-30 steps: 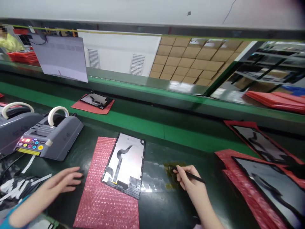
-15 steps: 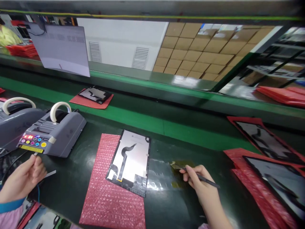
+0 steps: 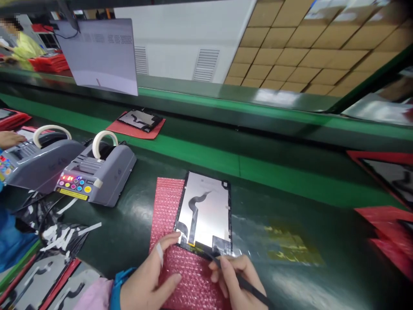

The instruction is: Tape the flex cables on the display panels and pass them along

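Note:
A display panel (image 3: 206,215) with a silvery back and a dark curved flex cable lies on red bubble wrap (image 3: 166,198). My left hand (image 3: 151,271) is open at the panel's lower left corner, its index fingertip touching or just over the edge. A short white tape strip (image 3: 159,253) clings to that index finger. My right hand (image 3: 238,280) grips black tweezers (image 3: 247,286), their tips at the panel's lower edge. A small yellowish film piece (image 3: 200,249) shows near the tips, beside the cable's end; whether the tweezers pinch it I cannot tell.
Two grey tape dispensers (image 3: 100,176) stand at the left, tape scraps (image 3: 64,234) before them. Yellow film pieces (image 3: 290,241) lie on the bench at right. Another panel (image 3: 140,119) rests on red wrap behind; wrapped panels (image 3: 387,232) are far right. A co-worker's hand (image 3: 11,140) is left.
My left hand has left the tape dispenser and come to the panel with a tape strip on its finger. My right hand has carried the tweezers left from the yellow film to the panel.

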### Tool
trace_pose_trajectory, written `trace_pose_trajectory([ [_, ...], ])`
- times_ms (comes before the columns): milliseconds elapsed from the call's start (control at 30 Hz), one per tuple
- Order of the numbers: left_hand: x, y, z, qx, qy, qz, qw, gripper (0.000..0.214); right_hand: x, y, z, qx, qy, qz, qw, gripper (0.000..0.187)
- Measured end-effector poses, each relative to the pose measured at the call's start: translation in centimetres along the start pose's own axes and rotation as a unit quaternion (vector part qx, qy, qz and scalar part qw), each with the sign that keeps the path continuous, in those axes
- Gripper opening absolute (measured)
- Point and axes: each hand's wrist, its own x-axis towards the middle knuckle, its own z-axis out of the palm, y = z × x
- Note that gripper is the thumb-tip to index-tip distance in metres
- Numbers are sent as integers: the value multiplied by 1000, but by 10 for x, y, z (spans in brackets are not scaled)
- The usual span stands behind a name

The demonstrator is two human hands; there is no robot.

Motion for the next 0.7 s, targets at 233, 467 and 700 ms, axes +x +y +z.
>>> trace_pose_trajectory([
  [233, 11, 11, -6, 25, -16, 46, 999, 58, 7, 14, -9, -48, 7, -16, 999, 36],
  [467, 34, 14, -15, 173, -53, 121, 976, 45, 11, 13, -13, -83, -8, -25, 996, 34],
  [700, 45, 12, -10, 220, -83, 106, 966, 41, 9, 16, -13, -112, -17, -24, 993, 31],
])
